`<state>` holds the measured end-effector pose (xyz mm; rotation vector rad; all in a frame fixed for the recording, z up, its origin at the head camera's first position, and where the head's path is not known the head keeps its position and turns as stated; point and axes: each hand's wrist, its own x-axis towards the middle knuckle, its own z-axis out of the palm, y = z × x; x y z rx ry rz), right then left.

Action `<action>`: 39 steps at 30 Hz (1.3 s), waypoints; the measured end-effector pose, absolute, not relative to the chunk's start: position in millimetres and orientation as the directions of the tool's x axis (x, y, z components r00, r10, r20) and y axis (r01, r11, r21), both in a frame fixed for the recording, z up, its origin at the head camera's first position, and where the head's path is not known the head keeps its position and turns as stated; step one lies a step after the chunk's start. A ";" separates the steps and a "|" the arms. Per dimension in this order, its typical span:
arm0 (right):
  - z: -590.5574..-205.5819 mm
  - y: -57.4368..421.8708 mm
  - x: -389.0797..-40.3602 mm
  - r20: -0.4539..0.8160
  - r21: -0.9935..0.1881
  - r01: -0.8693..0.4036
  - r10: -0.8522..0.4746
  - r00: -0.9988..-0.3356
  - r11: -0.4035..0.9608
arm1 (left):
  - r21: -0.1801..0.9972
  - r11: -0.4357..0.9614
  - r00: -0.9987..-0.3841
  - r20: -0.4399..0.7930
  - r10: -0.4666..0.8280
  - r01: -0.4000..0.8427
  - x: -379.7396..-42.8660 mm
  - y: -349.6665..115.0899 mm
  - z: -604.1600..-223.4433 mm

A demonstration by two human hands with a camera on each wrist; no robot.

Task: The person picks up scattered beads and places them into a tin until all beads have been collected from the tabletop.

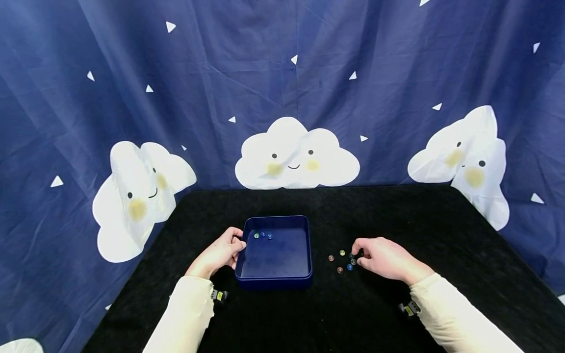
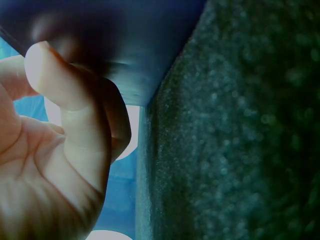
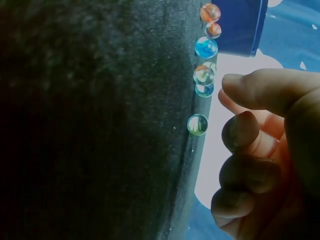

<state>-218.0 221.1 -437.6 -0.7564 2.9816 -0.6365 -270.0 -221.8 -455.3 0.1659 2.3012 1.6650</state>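
Note:
A square dark-blue box [image 1: 278,282] stands on the black cloth left of centre, with one greenish marble [image 1: 256,236] and two blue marbles [image 1: 270,237] near its back left corner. My left hand [image 1: 224,250] grips the box's left wall; in the left wrist view its bent fingers [image 2: 82,125] meet the outer side. Several glass marbles [image 3: 203,75] in red, blue, green and clear lie loose right of the box. Just over their right part is my right hand [image 1: 388,260], thumb and forefinger apart, with no marble visible between them. It partly hides a marble.
Black cloth [image 1: 282,323] covers the table. Behind it hangs a blue curtain [image 1: 212,98] printed with white clouds and small triangles. A small device [image 1: 219,295] sits at the left wrist, and another device [image 1: 409,309] at the right.

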 end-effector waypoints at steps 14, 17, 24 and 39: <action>-443.0 219.7 -218.4 0.061 -0.366 -0.493 -0.508 -0.859 0.789 | 0.943 0.323 -0.950 -0.171 0.260 -0.081 -269.5 -220.2 -453.3; -444.3 220.3 -217.9 0.052 -0.365 -0.497 -0.515 -0.855 0.787 | 0.940 0.329 -0.951 -0.175 0.256 -0.084 -270.2 -220.1 -453.2; -442.5 220.2 -216.2 0.066 -0.373 -0.492 -0.506 -0.860 0.787 | 0.940 0.330 -0.951 -0.178 0.252 -0.089 -269.4 -220.0 -453.1; -431.1 200.0 -219.5 0.206 -0.404 -0.514 -0.472 -0.857 0.757 | 0.947 0.311 -0.946 -0.175 0.272 -0.085 -268.9 -221.3 -454.2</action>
